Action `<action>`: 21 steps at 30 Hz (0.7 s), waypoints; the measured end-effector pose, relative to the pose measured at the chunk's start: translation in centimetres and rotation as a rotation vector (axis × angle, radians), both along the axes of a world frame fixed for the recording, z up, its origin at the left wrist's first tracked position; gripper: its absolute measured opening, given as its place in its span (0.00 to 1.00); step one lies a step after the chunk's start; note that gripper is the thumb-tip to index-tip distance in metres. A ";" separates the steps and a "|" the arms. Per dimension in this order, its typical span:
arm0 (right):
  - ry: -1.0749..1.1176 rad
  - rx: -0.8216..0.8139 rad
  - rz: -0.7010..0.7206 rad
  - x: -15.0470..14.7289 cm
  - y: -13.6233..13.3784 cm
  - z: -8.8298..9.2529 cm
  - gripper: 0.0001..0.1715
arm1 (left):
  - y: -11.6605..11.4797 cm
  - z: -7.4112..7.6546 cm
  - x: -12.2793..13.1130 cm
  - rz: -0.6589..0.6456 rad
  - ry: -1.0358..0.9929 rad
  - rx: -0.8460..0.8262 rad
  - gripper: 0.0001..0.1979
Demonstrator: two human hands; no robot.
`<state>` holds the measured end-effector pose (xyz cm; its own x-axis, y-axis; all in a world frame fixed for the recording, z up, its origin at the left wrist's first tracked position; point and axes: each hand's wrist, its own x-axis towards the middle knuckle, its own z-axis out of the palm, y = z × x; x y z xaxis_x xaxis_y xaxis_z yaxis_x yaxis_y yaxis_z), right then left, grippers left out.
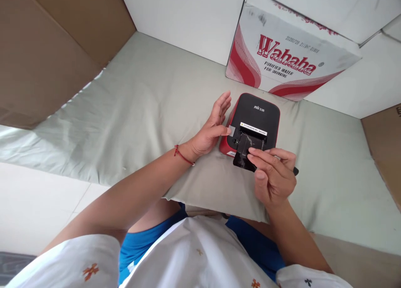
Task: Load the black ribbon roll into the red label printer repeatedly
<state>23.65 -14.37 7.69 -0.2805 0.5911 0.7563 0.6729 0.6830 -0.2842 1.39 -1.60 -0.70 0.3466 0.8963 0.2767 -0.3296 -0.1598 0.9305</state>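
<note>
A small black-topped machine with red sides point(259, 108) sits on the pale cloth in front of me, with a white warning strip above its front slot. My left hand point(209, 135) is at its left side, fingers outstretched and apart, the thumb resting on a small grey tab point(232, 131) at its top edge. My right hand point(275, 175) is bent over the front, its fingertips on a shiny dark flap point(242, 160) below the slot. A black rounded end point(296, 171) pokes out behind those fingers; whether it is held or belongs to the machine cannot be made out.
Behind the machine stands a white-and-red Wahaha water carton point(282, 58) against white panels. Brown cardboard point(46, 50) rises at the left, with another brown box point(384, 142) at the right edge. The pale green cloth point(131, 112) is lightly wrinkled and drops off near my lap.
</note>
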 end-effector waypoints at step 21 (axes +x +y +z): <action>-0.003 -0.017 0.039 -0.1 0.3 0.9 0.17 | 0.0 0.5 1.5 -0.082 -0.129 -0.045 0.55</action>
